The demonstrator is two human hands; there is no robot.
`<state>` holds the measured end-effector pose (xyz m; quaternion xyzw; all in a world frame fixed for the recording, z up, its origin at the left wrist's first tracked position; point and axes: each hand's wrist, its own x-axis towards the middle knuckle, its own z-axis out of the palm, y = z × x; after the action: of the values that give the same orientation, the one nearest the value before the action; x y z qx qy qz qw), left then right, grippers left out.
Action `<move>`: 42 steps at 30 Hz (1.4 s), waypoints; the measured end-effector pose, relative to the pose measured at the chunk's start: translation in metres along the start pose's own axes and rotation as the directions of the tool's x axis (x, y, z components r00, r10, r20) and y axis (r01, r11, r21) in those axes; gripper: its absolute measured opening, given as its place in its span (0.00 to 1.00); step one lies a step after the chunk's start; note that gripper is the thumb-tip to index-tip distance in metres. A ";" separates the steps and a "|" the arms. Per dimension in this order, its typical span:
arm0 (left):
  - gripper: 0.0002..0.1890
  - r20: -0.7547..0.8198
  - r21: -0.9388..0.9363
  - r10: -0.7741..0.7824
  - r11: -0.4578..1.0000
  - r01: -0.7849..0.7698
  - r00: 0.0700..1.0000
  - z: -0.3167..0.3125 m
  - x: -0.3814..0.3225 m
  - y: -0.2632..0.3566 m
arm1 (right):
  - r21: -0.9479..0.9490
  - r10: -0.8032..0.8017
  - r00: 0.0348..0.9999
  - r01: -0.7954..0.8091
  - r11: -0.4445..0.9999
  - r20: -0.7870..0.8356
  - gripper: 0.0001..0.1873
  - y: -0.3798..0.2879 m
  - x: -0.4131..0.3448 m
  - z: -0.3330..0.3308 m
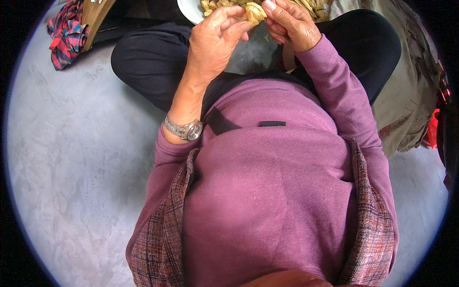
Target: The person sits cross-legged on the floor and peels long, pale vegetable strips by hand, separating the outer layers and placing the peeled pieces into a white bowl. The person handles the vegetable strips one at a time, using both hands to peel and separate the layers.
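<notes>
Near the top edge of the head view, my left hand (224,34) pinches a pale yellow, folded, dried-looking piece (255,13) between thumb and fingers. My right hand (292,23) is at the piece's right edge, its thumb and fingertips closed on that edge. Just beyond the hands stands a white bowl (189,10), cut off by the frame, with many similar yellowish pieces (213,4) in it. More of them (315,8) show behind my right hand; whether those lie in the same bowl is hidden. What exactly the pieces are I cannot tell.
My crossed legs in dark trousers (150,61) flank the grey concrete floor (82,150). At the upper left, a checked cloth (70,43) lies against a wooden piece (96,18). A grey-brown cloth or sack (405,97) spreads on the right, beside something red (433,129).
</notes>
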<state>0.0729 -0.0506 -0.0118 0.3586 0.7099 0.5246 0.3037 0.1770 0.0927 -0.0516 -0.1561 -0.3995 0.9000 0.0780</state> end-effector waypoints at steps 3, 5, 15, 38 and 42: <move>0.14 -0.016 0.100 0.051 0.994 -0.049 0.999 -0.003 -0.001 -0.002 | 0.002 -0.010 1.000 0.010 1.000 0.017 0.13 0.001 0.001 0.000; 0.14 -0.015 0.126 0.073 0.990 -0.071 0.997 -0.003 -0.001 0.000 | -0.002 -0.016 1.000 0.016 1.000 0.018 0.13 0.004 0.001 -0.004; 0.14 0.006 0.222 0.007 0.975 -0.009 1.000 -0.005 -0.001 0.016 | -0.113 -0.085 0.996 0.081 0.990 -0.032 0.13 0.001 0.002 -0.011; 0.21 0.093 0.246 0.163 0.952 -0.182 0.982 0.007 0.008 0.019 | 0.083 0.107 0.981 -0.122 0.989 0.161 0.13 0.003 -0.001 0.003; 0.19 -0.023 0.054 0.066 0.996 -0.064 0.998 0.021 0.000 0.017 | 0.096 0.120 0.986 -0.132 0.987 0.115 0.08 0.002 -0.003 0.002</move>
<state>0.0936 -0.0364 -0.0009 0.3829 0.7154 0.5194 0.2680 0.1795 0.0892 -0.0517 -0.1275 -0.3454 0.9297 0.0070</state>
